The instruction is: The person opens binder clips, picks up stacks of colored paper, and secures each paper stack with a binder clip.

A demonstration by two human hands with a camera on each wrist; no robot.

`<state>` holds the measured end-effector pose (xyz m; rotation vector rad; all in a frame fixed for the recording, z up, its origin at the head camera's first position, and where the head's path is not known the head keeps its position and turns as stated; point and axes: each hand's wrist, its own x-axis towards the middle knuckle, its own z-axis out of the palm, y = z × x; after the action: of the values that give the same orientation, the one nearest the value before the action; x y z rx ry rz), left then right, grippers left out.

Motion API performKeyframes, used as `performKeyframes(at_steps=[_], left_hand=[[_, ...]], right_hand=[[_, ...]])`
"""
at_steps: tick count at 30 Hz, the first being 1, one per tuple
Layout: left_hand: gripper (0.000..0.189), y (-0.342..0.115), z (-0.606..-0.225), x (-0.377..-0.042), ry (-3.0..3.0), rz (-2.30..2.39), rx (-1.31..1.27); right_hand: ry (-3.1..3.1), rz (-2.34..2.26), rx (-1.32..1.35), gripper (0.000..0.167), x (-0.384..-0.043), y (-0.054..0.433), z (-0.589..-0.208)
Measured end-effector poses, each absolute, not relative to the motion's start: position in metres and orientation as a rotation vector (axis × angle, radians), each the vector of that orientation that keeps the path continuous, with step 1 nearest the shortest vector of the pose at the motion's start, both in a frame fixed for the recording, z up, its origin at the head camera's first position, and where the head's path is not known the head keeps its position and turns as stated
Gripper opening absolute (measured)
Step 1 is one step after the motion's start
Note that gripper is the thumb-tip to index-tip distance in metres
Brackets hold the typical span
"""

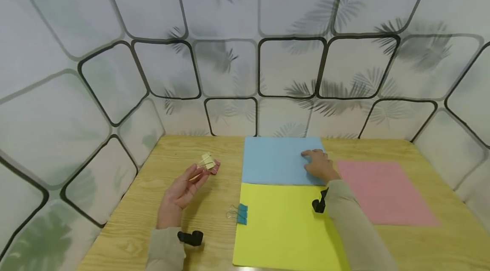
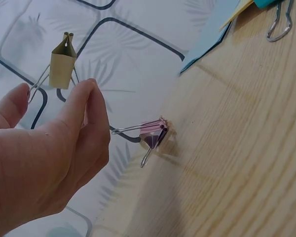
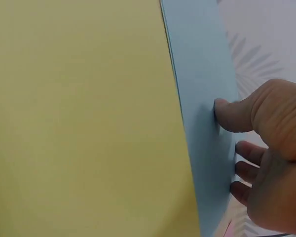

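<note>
My left hand [image 1: 180, 194] pinches the wire handles of a yellow binder clip [image 2: 62, 71] between thumb and fingers, raised over the left of the table. Beyond it a pink binder clip [image 2: 153, 129] lies on the wood, apart from the fingers. My right hand [image 1: 320, 164] rests at the right side of a blue sheet [image 1: 272, 160]. Its thumb lies on the sheet, with the other fingertips by the sheet's edge. Nearer to me is a yellow sheet [image 1: 287, 228], and a teal binder clip [image 1: 242, 214] sits on its left edge.
A pink sheet [image 1: 386, 194] lies to the right on the wooden table [image 1: 126, 220]. A patterned wall covering [image 1: 229, 67] stands along the back and both sides of the tabletop. Each wrist wears a small black camera.
</note>
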<state>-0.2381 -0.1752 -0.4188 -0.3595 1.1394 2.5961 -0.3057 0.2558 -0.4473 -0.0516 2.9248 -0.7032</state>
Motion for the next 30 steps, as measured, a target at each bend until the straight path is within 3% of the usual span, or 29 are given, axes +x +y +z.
performKeyframes(at_steps=[13,22,30], left_hand=[[0.037,-0.174,-0.424,-0.241,1.034,2.564,-0.376],[0.023,-0.175,-0.423,-0.238,1.068,2.59,-0.373],[0.023,-0.179,-0.423,-0.241,1.101,2.583,-0.309]], right_hand=[[2.8,-0.786,0.394,0.098,-0.312,0.262,-0.433],[2.707,-0.819,0.498,0.114,-0.311,0.264,-0.423],[2.659,-0.835,0.524,0.114,-0.319,0.262,-0.422]])
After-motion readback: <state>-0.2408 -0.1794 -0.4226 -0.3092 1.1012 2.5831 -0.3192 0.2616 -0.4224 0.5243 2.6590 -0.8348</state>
